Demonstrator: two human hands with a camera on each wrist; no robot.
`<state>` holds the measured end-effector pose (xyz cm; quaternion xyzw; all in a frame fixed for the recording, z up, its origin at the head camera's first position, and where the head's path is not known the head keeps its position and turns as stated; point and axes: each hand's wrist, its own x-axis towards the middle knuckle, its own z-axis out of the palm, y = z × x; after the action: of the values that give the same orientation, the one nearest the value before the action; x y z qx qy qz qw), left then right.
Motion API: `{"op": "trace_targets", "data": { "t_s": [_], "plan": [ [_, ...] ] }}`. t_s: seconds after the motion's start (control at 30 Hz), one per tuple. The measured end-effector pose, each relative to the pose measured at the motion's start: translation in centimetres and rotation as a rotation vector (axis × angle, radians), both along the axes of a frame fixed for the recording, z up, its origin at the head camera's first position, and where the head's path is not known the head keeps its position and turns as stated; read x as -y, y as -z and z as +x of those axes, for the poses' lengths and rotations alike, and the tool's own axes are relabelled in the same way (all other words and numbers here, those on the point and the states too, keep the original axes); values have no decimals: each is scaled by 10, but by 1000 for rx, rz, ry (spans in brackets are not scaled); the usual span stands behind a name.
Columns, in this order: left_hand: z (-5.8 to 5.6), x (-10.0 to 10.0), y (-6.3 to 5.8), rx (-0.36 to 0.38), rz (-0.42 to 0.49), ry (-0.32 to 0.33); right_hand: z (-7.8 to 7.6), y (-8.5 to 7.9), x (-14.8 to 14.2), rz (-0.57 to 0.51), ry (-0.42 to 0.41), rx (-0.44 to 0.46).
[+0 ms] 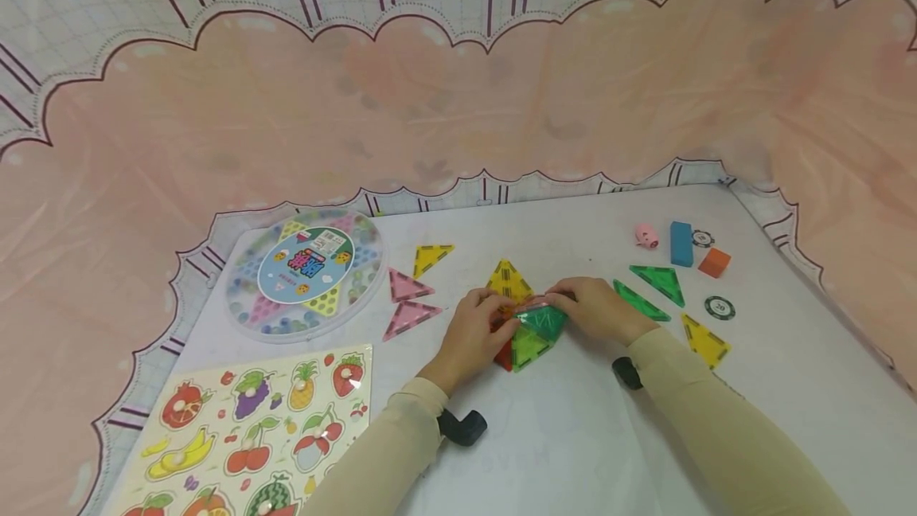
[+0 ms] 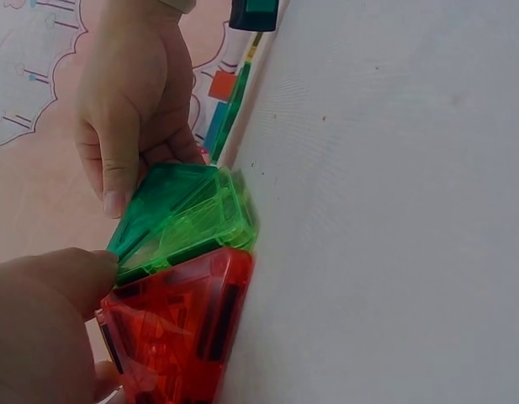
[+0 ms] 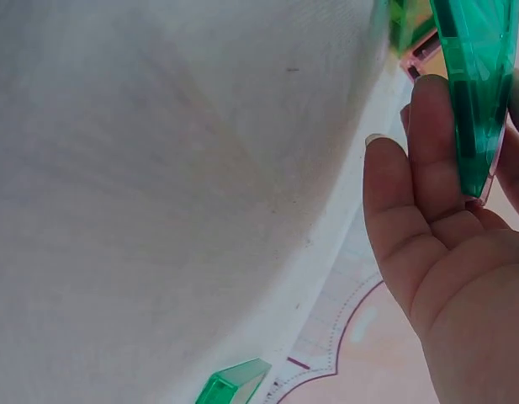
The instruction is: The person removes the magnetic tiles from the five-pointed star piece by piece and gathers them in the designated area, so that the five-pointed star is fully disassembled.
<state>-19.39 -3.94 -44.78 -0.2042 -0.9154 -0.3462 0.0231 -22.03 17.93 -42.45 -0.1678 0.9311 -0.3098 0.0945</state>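
Observation:
A small built shape of see-through magnetic tiles stands on the white table between both hands. It has yellow tiles (image 1: 507, 279) at the back, a light green tile (image 1: 530, 347) at the front and a red tile (image 2: 171, 332) on the left. My left hand (image 1: 467, 338) holds the shape from the left, with its thumb at the top edge where red and light green meet. From the right, my right hand (image 1: 596, 310) pinches a dark green triangle tile (image 3: 478, 93) by its outer corner. A pink edge shows behind that tile. The palm side hides part of the back.
Two pink triangles (image 1: 410, 285) and a yellow one (image 1: 430, 259) lie left. Right are green triangles (image 1: 661, 283), a yellow triangle (image 1: 705, 341), blocks (image 1: 681, 244), chips (image 1: 719, 308) and a pink pig figure (image 1: 646, 236). A round game box (image 1: 239, 301) and fruit puzzle board (image 1: 215, 412) occupy the left side.

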Motion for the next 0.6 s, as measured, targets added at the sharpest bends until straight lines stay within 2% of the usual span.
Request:
{"op": "trace_targets", "data": {
  "t_s": [0.6],
  "plan": [
    [-2,0,2,-13,-27,-7,-3,-1,-1,6,-13,-42]
  ]
}}
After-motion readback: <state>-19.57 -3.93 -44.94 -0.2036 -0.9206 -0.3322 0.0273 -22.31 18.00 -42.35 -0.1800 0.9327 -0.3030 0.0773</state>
